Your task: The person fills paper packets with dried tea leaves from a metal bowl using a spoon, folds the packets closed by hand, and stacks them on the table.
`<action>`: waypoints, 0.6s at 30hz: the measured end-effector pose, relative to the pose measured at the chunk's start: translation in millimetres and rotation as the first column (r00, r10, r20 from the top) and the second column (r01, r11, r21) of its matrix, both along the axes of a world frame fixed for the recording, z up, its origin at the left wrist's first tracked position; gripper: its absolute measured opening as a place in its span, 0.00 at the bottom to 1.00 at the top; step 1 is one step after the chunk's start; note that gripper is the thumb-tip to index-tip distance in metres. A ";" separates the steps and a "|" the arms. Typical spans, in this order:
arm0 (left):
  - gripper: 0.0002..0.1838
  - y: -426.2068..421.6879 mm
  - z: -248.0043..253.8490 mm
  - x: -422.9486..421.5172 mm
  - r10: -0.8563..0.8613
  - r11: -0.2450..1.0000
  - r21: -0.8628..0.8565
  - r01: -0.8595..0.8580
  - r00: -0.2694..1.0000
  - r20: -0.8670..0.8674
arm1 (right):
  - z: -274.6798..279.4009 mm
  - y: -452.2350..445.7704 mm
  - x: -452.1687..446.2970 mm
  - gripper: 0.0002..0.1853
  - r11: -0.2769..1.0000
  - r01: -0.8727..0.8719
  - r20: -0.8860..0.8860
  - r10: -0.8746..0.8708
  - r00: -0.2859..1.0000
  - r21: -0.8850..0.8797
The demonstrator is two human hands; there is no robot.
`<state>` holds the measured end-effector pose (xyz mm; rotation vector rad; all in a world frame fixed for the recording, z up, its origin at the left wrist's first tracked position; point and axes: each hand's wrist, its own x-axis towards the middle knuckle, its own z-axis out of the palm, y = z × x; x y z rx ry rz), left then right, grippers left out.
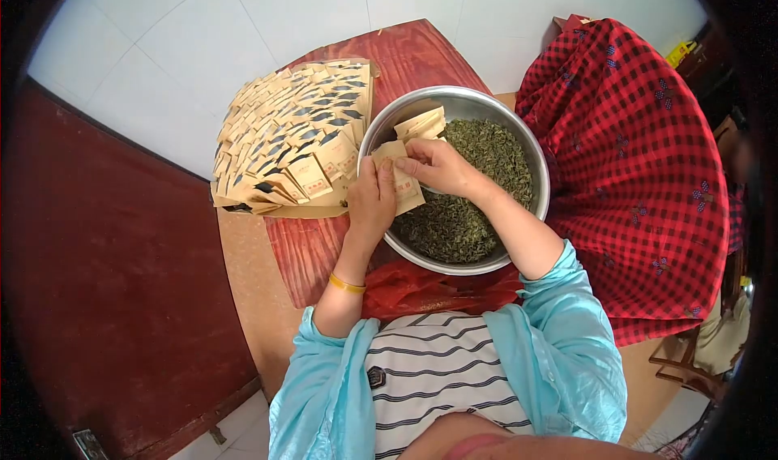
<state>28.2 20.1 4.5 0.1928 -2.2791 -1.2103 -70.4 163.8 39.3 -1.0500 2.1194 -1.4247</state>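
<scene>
Both hands hold one small brown paper packet (409, 197) over the left side of a wide metal basin (540, 209). My left hand (374, 196) is closed on the packet's left side, its thumb near the top edge. At the upper right of the same packet, my right hand (444, 168) pinches with thumb and fingertips. Dried green leaves (494, 156) lie loose in the basin. Behind my right hand, a few more paper packets (420, 124) rest against the basin's inner wall. Whether the held packet has anything inside, I cannot tell.
Left of the basin, many paper packets (296, 128) stand in dense rows in a shallow cardboard box. Both sit on a red wood-grain table (409, 55). A red checked cloth (628, 176) drapes something large on the right. A dark red door (113, 273) is at far left.
</scene>
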 end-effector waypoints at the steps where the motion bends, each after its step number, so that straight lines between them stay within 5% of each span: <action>1: 0.13 1.1 1.3 0.9 0.000 1.000 0.000 0.000 1.000 -0.001 | -6.9 -1.5 -0.2 0.16 1.000 -0.027 0.031 0.027 0.999 0.007; 6: 0.12 3.2 2.6 2.1 0.044 0.999 -0.023 -0.044 0.999 -0.021 | -26.7 -7.4 2.5 0.21 0.996 -0.092 0.131 0.091 0.987 0.002; 11: 0.12 3.0 5.0 2.2 0.042 0.999 -0.027 -0.042 0.999 -0.001 | -29.4 -12.7 7.3 0.23 0.998 0.052 -0.163 -0.059 0.985 -0.044; 18: 0.13 3.1 4.2 2.2 0.070 0.997 0.020 -0.069 0.997 -0.041 | -32.5 -19.4 6.1 0.26 0.971 0.050 -0.025 -0.057 0.998 -0.235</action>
